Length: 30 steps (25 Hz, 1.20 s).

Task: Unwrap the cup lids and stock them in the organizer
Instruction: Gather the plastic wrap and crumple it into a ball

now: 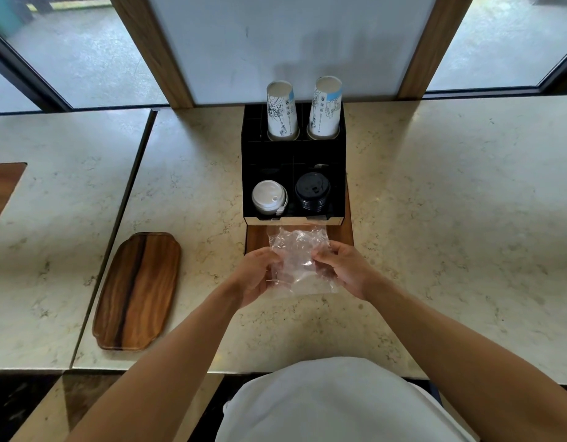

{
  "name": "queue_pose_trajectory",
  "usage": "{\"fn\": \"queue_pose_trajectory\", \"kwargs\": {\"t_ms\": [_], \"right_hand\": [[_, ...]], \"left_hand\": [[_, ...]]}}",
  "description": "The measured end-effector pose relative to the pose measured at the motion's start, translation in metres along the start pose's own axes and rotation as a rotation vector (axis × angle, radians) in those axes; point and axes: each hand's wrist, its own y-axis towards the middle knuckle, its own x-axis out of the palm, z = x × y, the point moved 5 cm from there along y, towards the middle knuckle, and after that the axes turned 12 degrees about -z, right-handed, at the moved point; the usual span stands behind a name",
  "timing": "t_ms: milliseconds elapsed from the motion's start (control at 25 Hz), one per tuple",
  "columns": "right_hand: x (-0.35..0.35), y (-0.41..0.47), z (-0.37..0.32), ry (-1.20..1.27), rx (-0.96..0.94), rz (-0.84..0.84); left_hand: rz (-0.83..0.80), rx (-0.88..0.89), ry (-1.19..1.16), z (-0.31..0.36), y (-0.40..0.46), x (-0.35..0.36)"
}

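Note:
A black organizer stands on the marble counter ahead of me. Its front left compartment holds a stack of white lids; the front right one holds a stack of black lids. Two stacks of printed paper cups rise from its back slots. Just in front of the organizer, my left hand and my right hand both grip a crumpled clear plastic wrapper, held above the counter. I see no lids inside the wrapper.
The organizer rests on a wooden board. A separate oval wooden tray lies on the counter to the left. Windows and a white panel back the counter. The counter's front edge runs near my body.

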Motion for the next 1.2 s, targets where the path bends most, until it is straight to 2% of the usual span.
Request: {"fn": "queue_pose_trajectory", "kwargs": {"t_ms": [240,560,840,960,1080,1200], "right_hand": [[0.0,-0.007,0.0,0.114,0.045,-0.056],[0.004,-0.008,-0.005,0.575,-0.014,-0.19],[0.002,-0.009,-0.011,0.693,0.02,-0.094],[-0.001,-0.011,-0.015,0.55,0.063,-0.069],[0.004,-0.016,-0.023,0.232,0.111,-0.187],[0.006,-0.018,-0.027,0.065,0.139,-0.258]], "left_hand": [[0.044,0.041,-0.086,0.001,-0.002,-0.006],[-0.044,0.053,-0.398,0.0,0.0,0.002],[-0.127,0.005,-0.65,-0.008,-0.006,-0.001],[-0.146,-0.051,-0.514,-0.006,-0.006,0.002],[-0.117,-0.136,-0.204,-0.002,-0.007,0.004],[-0.242,-0.219,0.007,-0.001,-0.009,0.012]]}}
